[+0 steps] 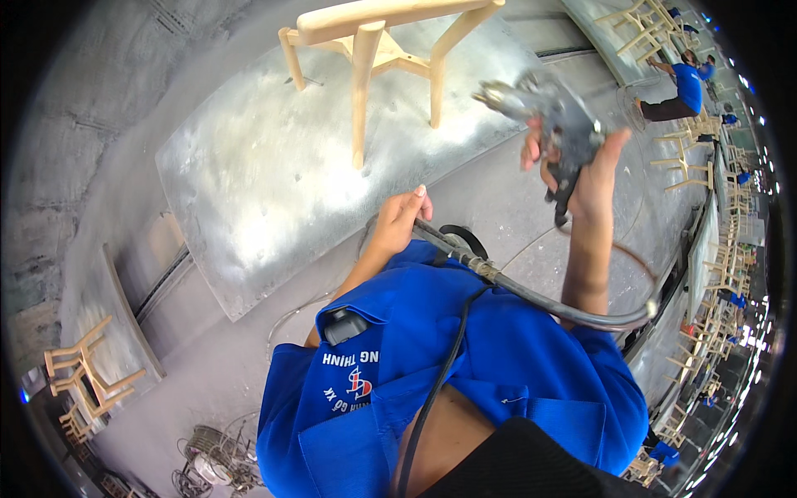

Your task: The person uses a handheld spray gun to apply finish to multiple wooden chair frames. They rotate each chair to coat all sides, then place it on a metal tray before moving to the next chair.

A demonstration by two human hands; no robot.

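My right hand (594, 170) is closed around the handle of a dark metal spray gun (569, 124), smeared by motion, its nozzle toward the left. A grey hose (548, 303) loops in front of my body. My left hand (403, 220) is closed on this hose near my waist, fingers curled together. Beyond both hands, a pale bare-wood chair (363, 91) stands on its legs on a shiny metal-topped table (266, 183). The top of the chair is cut off by the view's edge. The gun is right of the chair, apart from it.
More wooden chairs (91, 373) stand at the lower left, and rows of chairs (685, 162) line the right side. A person in blue (685, 87) works at the far right. Coiled hoses and equipment (212, 456) lie on the floor at lower left.
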